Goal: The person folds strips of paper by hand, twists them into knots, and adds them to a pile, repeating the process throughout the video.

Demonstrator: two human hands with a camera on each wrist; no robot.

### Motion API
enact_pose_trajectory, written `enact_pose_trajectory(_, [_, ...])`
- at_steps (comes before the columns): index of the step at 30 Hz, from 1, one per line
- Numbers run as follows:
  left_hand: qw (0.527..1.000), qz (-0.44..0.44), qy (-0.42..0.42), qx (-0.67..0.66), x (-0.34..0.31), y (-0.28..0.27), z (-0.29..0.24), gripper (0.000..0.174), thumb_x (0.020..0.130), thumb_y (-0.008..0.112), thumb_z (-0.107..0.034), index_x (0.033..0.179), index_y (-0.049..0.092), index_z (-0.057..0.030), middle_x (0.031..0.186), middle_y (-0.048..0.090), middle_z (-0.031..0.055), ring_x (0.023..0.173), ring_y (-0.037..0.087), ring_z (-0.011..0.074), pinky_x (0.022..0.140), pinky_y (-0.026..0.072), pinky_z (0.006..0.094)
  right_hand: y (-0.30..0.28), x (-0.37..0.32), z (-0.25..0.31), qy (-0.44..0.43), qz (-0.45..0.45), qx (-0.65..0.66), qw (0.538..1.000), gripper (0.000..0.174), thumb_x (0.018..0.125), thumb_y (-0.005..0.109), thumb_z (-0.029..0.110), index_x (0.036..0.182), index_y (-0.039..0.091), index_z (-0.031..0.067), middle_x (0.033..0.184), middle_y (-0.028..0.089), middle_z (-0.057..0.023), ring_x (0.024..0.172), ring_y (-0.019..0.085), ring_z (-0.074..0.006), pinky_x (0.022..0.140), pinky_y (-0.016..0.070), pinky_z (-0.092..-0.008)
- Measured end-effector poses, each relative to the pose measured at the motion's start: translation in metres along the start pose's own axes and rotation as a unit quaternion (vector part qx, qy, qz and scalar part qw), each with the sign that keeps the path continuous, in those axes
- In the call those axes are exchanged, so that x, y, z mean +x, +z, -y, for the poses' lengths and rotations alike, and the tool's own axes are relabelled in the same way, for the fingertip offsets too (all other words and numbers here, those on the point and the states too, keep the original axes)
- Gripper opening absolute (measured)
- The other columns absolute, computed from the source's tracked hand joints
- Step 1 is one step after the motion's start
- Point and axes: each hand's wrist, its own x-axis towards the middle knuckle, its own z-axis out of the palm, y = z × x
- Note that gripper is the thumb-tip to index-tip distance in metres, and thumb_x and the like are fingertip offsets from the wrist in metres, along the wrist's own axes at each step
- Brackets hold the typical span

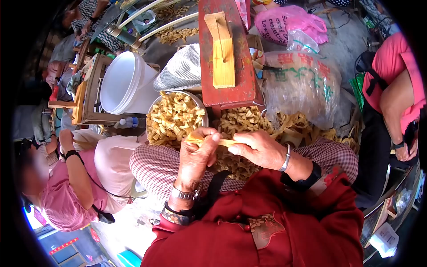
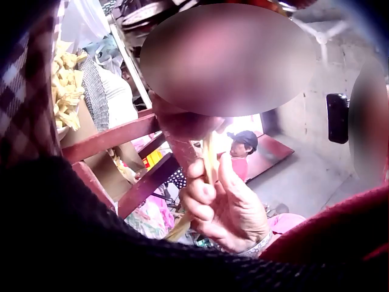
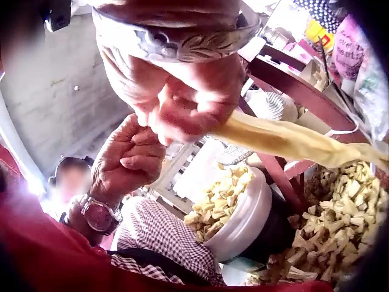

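Observation:
In the head view both hands meet over the lap. My left hand pinches one end of a flat yellow strip between thumb and fingers. Close beside it, my right hand grips the same strip with curled fingers, thumb pointing at the left. A long tail of the strip trails out from the right hand in the right wrist view. Just beyond the left hand stands a round basin heaped with short knotted yellow pieces. More such pieces lie in a pile beneath the hands.
A red bench bearing a wooden block tool stands ahead. Left of it are a white bucket and a mesh sack. A clear plastic bag lies to the right. People sit on both sides.

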Motion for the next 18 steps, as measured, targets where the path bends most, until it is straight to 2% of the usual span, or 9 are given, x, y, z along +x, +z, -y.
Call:
enact_pose_trajectory(3, [0.994, -0.018, 0.058, -0.095, 0.002, -0.012, -0.008, 0.002, 0.088, 0.058, -0.003, 0.09, 0.059, -0.003, 0.061, 0.049, -0.0022, 0.042, 0.036, 0.0035, 0.037, 0.0289, 0.019, -0.01, -0.003, 0.005, -0.05, -0.015, 0.021, 0.998, 0.027, 0.092, 0.052, 0.025, 0.078, 0.053, 0.0022, 0.061, 0.047, -0.0159, 0.057, 0.053, -0.0335, 0.054, 0.0394, -0.0399])
enact_pose_trajectory(5, [0.992, -0.014, 0.069, -0.109, 0.001, -0.016, -0.019, 0.001, 0.088, 0.058, -0.004, 0.089, 0.058, -0.0033, 0.061, 0.047, -0.0024, 0.044, 0.037, 0.0035, 0.037, 0.0296, 0.0194, -0.018, -0.001, 0.011, -0.07, -0.014, 0.018, 0.997, 0.028, 0.093, 0.051, 0.024, 0.076, 0.051, 0.0019, 0.061, 0.046, -0.0141, 0.054, 0.049, -0.0319, 0.053, 0.0386, -0.0379])
enact_pose_trajectory(8, [0.989, -0.001, 0.085, -0.124, 0.01, -0.012, -0.03, 0.002, 0.089, 0.057, -0.004, 0.089, 0.058, -0.0026, 0.06, 0.046, -0.0022, 0.045, 0.038, 0.004, 0.038, 0.0318, 0.0197, -0.036, 0.005, 0.022, -0.069, -0.032, -0.036, 0.996, 0.029, 0.092, 0.052, 0.024, 0.074, 0.049, 0.0019, 0.062, 0.046, -0.0142, 0.056, 0.049, -0.0324, 0.053, 0.0388, -0.0378])
enact_pose_trajectory(9, [0.99, -0.004, 0.107, -0.096, 0.016, -0.007, -0.037, 0.002, 0.089, 0.057, -0.004, 0.089, 0.058, -0.0022, 0.06, 0.046, -0.0022, 0.045, 0.038, 0.0042, 0.038, 0.0324, 0.0198, -0.045, 0.012, 0.024, -0.105, -0.061, -0.088, 0.989, 0.028, 0.092, 0.053, 0.024, 0.073, 0.051, 0.0028, 0.061, 0.047, -0.0146, 0.055, 0.051, -0.0332, 0.051, 0.0388, -0.0388])
enact_pose_trajectory(11, [0.988, -0.012, 0.147, -0.039, 0.036, 0.006, -0.061, 0.003, 0.089, 0.057, -0.005, 0.089, 0.058, -0.0014, 0.059, 0.046, -0.0022, 0.045, 0.039, 0.0045, 0.038, 0.0336, 0.0199, -0.062, 0.026, 0.029, -0.082, -0.098, -0.125, 0.984, 0.031, 0.094, 0.054, 0.025, 0.075, 0.053, 0.0009, 0.058, 0.045, -0.0095, 0.05, 0.043, -0.02, 0.05, 0.0378, -0.033])
enact_pose_trajectory(12, [0.987, -0.024, 0.161, -0.006, 0.046, 0.014, -0.072, 0.006, 0.09, 0.057, -0.006, 0.088, 0.058, -0.0005, 0.058, 0.047, -0.0023, 0.045, 0.041, 0.0046, 0.038, 0.0357, 0.0195, -0.071, 0.034, 0.033, -0.085, -0.123, -0.124, 0.981, 0.028, 0.093, 0.055, 0.023, 0.076, 0.053, 0.001, 0.058, 0.044, -0.0098, 0.05, 0.042, -0.0177, 0.049, 0.0366, -0.0322])
enact_pose_trajectory(13, [0.981, -0.022, 0.191, 0.027, 0.057, 0.021, -0.082, 0.008, 0.089, 0.059, -0.007, 0.085, 0.059, -0.0009, 0.059, 0.049, -0.0025, 0.044, 0.042, 0.0043, 0.038, 0.0367, 0.0188, -0.082, 0.043, 0.038, -0.085, -0.165, -0.165, 0.969, 0.029, 0.09, 0.056, 0.029, 0.074, 0.053, 0.0051, 0.059, 0.05, -0.0161, 0.054, 0.054, -0.0348, 0.048, 0.0385, -0.0406])
enact_pose_trajectory(17, [0.963, -0.013, 0.25, 0.101, 0.099, 0.035, -0.106, 0.008, 0.089, 0.06, -0.007, 0.082, 0.06, -0.0031, 0.059, 0.052, -0.0029, 0.044, 0.045, 0.0037, 0.038, 0.0376, 0.0189, -0.113, 0.07, 0.042, -0.105, -0.237, -0.243, 0.935, 0.033, 0.092, 0.052, 0.033, 0.075, 0.052, 0.004, 0.063, 0.052, -0.0186, 0.064, 0.055, -0.0391, 0.053, 0.04, -0.0439])
enact_pose_trajectory(18, [0.958, 0.001, 0.268, 0.105, 0.111, 0.033, -0.106, 0.009, 0.089, 0.061, -0.009, 0.081, 0.06, -0.0039, 0.059, 0.053, -0.003, 0.045, 0.047, 0.0035, 0.039, 0.0373, 0.019, -0.119, 0.074, 0.045, -0.065, -0.228, -0.243, 0.941, 0.033, 0.092, 0.051, 0.033, 0.077, 0.052, 0.0036, 0.065, 0.054, -0.0194, 0.066, 0.056, -0.0403, 0.055, 0.0405, -0.0459])
